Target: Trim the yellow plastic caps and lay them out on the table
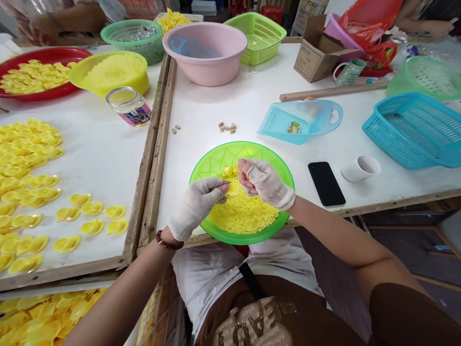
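Note:
My left hand, in a white fingerless glove, pinches a small round yellow plastic piece between thumb and fingers. Just right of it, my right hand, gloved the same way, is closed with its fingertips curled together; whatever it may hold is hidden. Both hands are above a bright green basin at the table's front edge. Small yellow pellets fill the lower part of this basin. A few shaped yellow pieces lie near its far side, partly behind my right hand.
Rows of yellow pieces cover the left table beyond a wooden edge strip. A clear blue scoop, black phone, white cup and blue basket stand to the right. Behind are a pink basin and a jar.

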A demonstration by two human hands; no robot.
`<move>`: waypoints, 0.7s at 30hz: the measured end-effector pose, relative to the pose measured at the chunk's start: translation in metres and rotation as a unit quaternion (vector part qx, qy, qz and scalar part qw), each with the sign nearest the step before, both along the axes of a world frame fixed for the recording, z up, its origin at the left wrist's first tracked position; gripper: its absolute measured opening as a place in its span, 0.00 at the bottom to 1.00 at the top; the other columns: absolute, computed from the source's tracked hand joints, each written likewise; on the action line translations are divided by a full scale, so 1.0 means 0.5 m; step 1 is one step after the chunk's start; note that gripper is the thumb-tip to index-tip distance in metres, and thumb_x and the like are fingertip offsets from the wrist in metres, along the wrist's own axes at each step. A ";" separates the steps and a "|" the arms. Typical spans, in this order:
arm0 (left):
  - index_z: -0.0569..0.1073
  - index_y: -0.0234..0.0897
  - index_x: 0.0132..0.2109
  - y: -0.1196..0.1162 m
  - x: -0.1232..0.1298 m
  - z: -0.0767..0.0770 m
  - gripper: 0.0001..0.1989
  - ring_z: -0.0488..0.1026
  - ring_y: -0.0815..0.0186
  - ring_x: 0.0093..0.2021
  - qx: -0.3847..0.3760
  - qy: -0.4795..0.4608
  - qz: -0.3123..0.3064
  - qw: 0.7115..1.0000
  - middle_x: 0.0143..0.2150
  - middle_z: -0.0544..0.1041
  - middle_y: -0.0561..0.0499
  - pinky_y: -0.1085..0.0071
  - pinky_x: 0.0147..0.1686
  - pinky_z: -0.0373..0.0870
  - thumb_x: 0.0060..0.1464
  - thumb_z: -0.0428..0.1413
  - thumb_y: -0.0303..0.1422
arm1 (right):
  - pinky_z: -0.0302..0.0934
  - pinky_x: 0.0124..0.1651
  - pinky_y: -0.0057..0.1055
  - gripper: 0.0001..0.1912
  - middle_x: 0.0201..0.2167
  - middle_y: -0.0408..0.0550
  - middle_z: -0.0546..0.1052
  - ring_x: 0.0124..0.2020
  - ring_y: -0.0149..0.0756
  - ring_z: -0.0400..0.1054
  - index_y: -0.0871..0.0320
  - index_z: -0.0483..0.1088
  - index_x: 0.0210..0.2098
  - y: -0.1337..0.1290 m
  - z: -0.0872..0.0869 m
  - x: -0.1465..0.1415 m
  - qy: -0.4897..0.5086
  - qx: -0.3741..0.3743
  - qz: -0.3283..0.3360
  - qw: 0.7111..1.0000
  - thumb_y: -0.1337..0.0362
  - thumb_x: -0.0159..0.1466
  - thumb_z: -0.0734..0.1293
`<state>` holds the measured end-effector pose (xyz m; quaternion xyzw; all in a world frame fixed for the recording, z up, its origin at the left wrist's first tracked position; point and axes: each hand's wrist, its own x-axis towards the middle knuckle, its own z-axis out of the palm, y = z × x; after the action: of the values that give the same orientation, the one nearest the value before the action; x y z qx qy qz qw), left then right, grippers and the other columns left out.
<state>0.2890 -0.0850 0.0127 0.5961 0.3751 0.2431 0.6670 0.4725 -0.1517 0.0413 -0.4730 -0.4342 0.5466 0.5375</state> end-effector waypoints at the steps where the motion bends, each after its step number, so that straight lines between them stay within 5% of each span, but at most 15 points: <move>1: 0.83 0.33 0.40 -0.003 0.004 -0.003 0.17 0.77 0.67 0.34 -0.003 -0.001 -0.020 1.000 0.38 0.81 0.49 0.71 0.37 0.79 0.51 0.69 0.43 | 0.42 0.18 0.27 0.26 0.18 0.32 0.57 0.15 0.23 0.49 0.53 0.58 0.27 0.007 0.008 -0.006 0.040 0.014 -0.021 0.999 0.41 0.70 0.63; 7: 0.82 0.35 0.39 -0.021 0.024 -0.008 0.15 0.77 0.68 0.33 -0.045 -0.016 -0.079 0.996 0.34 0.78 0.52 0.70 0.41 0.80 0.54 0.67 0.43 | 0.51 0.19 0.26 0.26 0.18 0.34 0.60 0.16 0.24 0.61 0.54 0.61 0.26 0.032 0.013 -0.039 0.112 0.081 -0.089 0.986 0.41 0.68 0.67; 12: 0.82 0.35 0.40 -0.019 0.024 -0.001 0.16 0.77 0.68 0.35 -0.053 -0.017 -0.075 0.996 0.36 0.79 0.51 0.69 0.42 0.80 0.53 0.68 0.43 | 0.43 0.16 0.25 0.27 0.16 0.32 0.57 0.13 0.22 0.52 0.54 0.61 0.25 0.029 0.013 -0.028 0.125 0.061 -0.099 0.985 0.40 0.66 0.69; 17: 0.82 0.34 0.41 -0.013 0.008 0.003 0.17 0.78 0.66 0.38 -0.048 -0.011 -0.030 0.998 0.42 0.81 0.48 0.68 0.43 0.81 0.51 0.70 0.43 | 0.43 0.17 0.25 0.25 0.18 0.33 0.58 0.14 0.22 0.51 0.54 0.63 0.28 0.001 0.003 0.007 0.067 0.057 -0.100 0.991 0.41 0.68 0.67; 21: 0.81 0.32 0.41 -0.015 0.009 0.004 0.19 0.78 0.66 0.33 -0.087 -0.001 -0.034 0.996 0.36 0.80 0.49 0.67 0.40 0.82 0.50 0.71 0.44 | 0.48 0.20 0.26 0.24 0.19 0.34 0.60 0.17 0.23 0.53 0.55 0.64 0.30 -0.020 -0.004 0.013 -0.016 0.064 -0.106 0.992 0.41 0.69 0.65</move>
<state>0.2936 -0.0926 0.0149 0.5483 0.3736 0.1868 0.7245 0.4792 -0.1614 0.0394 -0.4894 -0.4245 0.4498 0.6148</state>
